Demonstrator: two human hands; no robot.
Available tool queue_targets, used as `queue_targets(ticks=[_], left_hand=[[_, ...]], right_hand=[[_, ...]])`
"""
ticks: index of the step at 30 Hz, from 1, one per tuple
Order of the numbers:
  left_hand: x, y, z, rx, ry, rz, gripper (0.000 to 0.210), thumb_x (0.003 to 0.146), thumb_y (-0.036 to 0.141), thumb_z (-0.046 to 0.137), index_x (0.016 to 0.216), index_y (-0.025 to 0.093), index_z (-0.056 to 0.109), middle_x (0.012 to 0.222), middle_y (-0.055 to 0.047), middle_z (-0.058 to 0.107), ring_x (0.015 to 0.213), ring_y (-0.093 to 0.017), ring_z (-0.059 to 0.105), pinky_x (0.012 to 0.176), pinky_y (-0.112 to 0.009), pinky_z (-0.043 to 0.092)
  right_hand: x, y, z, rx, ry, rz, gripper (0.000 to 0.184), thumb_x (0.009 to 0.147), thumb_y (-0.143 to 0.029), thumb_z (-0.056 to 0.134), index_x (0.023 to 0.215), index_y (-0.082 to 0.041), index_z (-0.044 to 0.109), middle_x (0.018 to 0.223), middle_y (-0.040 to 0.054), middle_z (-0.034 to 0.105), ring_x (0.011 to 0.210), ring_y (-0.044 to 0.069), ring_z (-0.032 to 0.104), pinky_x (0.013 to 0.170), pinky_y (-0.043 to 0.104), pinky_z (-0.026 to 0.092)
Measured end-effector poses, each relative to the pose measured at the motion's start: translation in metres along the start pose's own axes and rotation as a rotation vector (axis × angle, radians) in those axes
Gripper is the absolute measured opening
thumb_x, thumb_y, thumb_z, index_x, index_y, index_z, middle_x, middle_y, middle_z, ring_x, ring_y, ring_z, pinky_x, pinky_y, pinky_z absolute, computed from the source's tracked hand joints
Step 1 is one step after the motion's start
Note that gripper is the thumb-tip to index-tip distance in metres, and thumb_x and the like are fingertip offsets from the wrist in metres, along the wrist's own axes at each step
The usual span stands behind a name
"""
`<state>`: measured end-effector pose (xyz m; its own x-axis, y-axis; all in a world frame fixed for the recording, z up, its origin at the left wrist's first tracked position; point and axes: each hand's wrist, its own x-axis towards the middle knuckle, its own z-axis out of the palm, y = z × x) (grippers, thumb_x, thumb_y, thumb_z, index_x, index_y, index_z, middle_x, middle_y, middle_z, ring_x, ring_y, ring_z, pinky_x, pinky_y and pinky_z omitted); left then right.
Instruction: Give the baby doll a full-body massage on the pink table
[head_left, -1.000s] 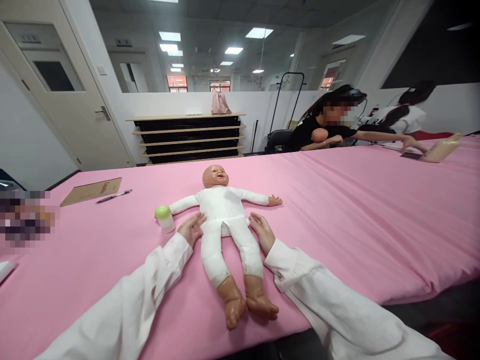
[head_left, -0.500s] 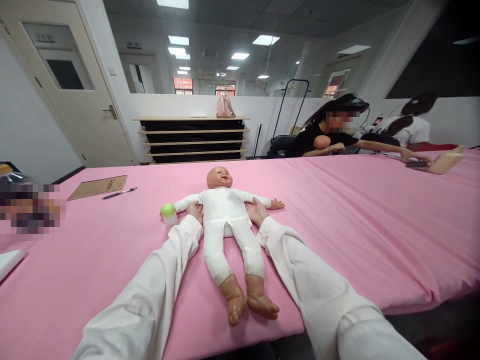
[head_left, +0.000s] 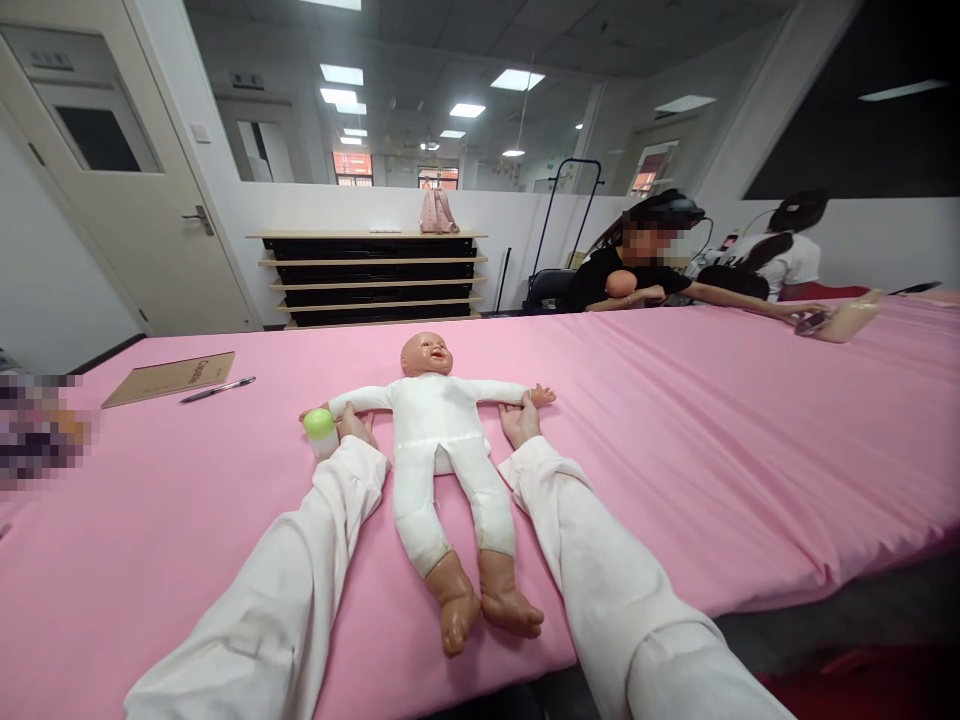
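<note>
A baby doll (head_left: 435, 410) in a white cloth body lies on its back with both arms stretched out sideways. My left hand (head_left: 358, 426) is closed round the doll's forearm on the left side, thumb on top. On the other side my right hand (head_left: 520, 422) grips the opposite forearm close to the wrist, its thumb over the sleeve. Some fingers of both hands are hidden under the arms. Just left of my left hand stands a small white jar with a green lid (head_left: 321, 432), beside the doll's hand.
The table has a pink cloth (head_left: 675, 450). A brown notebook (head_left: 169, 378) and a pen (head_left: 217, 390) lie at the left. Across the table, a person in black (head_left: 630, 285) reaches toward a beige bottle-like object (head_left: 847, 318). Another person in white (head_left: 799, 258) sits behind.
Both my hands have slid outward along the doll's arms, from near the upper arms to the forearms. The whole view has shifted slightly, so things appear further left.
</note>
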<state>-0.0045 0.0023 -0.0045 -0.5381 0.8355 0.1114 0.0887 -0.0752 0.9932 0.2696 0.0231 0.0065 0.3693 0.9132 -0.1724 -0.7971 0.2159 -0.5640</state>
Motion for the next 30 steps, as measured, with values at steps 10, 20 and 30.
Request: queue_targets(ticks=[10, 20, 30], left_hand=[[0.013, -0.01, -0.004, -0.102, 0.117, -0.121, 0.045, 0.094, 0.026, 0.009, 0.138, 0.022, 0.02, 0.136, -0.01, 0.041, 0.119, -0.02, 0.047, 0.082, -0.033, 0.055], [0.015, -0.01, -0.004, -0.142, 0.06, -0.209, 0.049, 0.094, 0.028, 0.006, 0.141, 0.016, 0.01, 0.137, -0.014, 0.038, 0.122, -0.019, 0.044, 0.082, -0.03, 0.054], [0.018, -0.018, -0.002, -0.023, 0.049, -0.145, 0.05, 0.093, 0.027, 0.005, 0.141, 0.013, 0.007, 0.137, -0.016, 0.037, 0.122, -0.02, 0.044, 0.083, -0.032, 0.054]], right_hand=[[0.003, 0.0, 0.002, 0.046, 0.055, 0.065, 0.02, 0.091, -0.029, 0.035, 0.087, -0.022, 0.054, 0.095, -0.0008, 0.065, 0.091, 0.008, 0.062, 0.088, 0.026, 0.05], [0.013, 0.004, -0.007, 0.023, -0.016, 0.035, 0.022, 0.09, -0.032, 0.035, 0.087, -0.021, 0.054, 0.099, 0.001, 0.063, 0.092, 0.009, 0.061, 0.092, 0.029, 0.048], [0.012, 0.007, -0.008, -0.121, -0.041, -0.044, 0.022, 0.088, -0.036, 0.033, 0.094, -0.023, 0.049, 0.109, 0.0035, 0.059, 0.097, 0.011, 0.059, 0.085, 0.03, 0.05]])
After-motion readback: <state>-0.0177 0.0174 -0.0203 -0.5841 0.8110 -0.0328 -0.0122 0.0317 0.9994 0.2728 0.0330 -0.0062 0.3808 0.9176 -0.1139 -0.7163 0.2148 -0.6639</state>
